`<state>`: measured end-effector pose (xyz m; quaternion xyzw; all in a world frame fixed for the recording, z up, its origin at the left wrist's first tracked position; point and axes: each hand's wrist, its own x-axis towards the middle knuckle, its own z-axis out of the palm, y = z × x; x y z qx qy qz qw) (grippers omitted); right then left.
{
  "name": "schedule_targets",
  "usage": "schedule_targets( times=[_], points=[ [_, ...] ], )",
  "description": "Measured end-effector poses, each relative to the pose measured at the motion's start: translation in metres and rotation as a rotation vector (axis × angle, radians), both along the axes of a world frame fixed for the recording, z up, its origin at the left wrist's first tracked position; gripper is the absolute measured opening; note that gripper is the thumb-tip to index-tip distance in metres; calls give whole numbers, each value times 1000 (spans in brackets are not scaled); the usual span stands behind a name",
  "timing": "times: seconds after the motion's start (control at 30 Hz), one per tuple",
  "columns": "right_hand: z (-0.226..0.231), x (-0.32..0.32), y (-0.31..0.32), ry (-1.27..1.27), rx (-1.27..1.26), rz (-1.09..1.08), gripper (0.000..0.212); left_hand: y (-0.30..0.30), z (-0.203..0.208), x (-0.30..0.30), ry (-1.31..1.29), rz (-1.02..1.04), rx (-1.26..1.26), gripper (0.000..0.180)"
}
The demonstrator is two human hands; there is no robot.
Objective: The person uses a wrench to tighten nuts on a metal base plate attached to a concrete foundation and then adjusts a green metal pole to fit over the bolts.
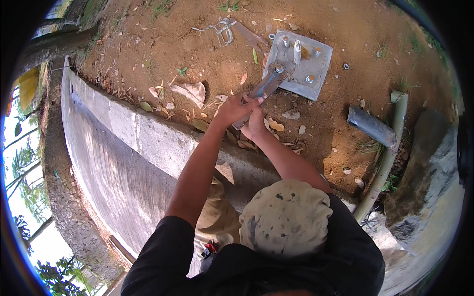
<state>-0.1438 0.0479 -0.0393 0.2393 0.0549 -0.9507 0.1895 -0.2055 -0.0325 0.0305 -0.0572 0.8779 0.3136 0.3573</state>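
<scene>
A rusty, flat-handled wrench (267, 86) with a blue streak reaches from my hands to a bolt (279, 68) at the near left corner of a square grey metal base plate (322, 65). Its far end is at that bolt; the exact fit is too small to tell. My left hand (234, 109) is closed around the handle. Just to the right and nearer to me, my right hand (255, 124) is closed on the same handle near its end. Other bolts with nuts (309, 79) stand up from the plate. A pale, pointed piece (297, 52) sits amid them.
Bent wire (224, 32) and a rusty flat bar (248, 33) lie beyond the plate's left side. A loose nut (346, 66) rests on the dirt to its right. Nearer right are a dark pipe piece (371, 126) and a long pale pipe (382, 170). A concrete curb (153, 140) runs before me.
</scene>
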Motion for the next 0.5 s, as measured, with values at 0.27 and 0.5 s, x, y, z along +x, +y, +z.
schedule_targets(
  times=[0.27,0.5],
  points=[
    [53,-34,-22,1,11,-139,16,-22,0,-1,250,48,-196,98],
    [-23,-15,71,21,56,172,18,91,14,40,268,168,-56,62]
  ],
)
